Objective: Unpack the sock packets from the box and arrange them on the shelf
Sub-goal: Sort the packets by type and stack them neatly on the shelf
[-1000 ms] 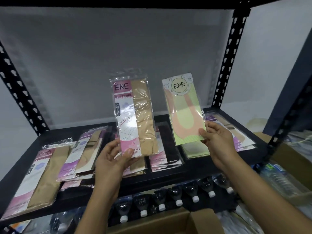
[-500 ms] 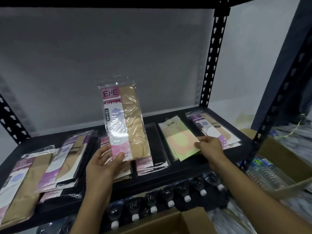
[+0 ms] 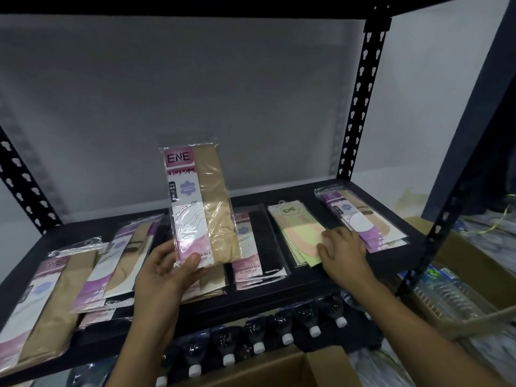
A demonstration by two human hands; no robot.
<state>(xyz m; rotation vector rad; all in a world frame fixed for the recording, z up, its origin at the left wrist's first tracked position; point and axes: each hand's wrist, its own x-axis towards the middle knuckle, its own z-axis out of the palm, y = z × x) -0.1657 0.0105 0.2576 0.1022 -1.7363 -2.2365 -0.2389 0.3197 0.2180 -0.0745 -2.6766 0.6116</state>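
My left hand (image 3: 164,272) holds a pink and beige stocking packet (image 3: 199,208) upright by its bottom edge, above the black shelf (image 3: 312,291). My right hand (image 3: 342,252) rests flat on the near end of a green and peach sock packet (image 3: 297,236), which lies on top of a small stack of the same kind. Other stacks lie on the shelf: black packets (image 3: 262,247) in the middle, purple ones (image 3: 363,219) at the right, mixed pink, purple and beige packets (image 3: 111,261) at the left. The open cardboard box (image 3: 268,372) sits at the bottom edge below the shelf.
Black perforated uprights (image 3: 360,107) frame the shelf at the right and left. Capped dark bottles (image 3: 284,335) lie in a row on the lower level. A second carton with wrapped bottles (image 3: 452,300) stands at the right.
My right hand lowered the green and peach packet from upright onto the stack on the shelf and now presses on it. The left hand kept its packet upright.
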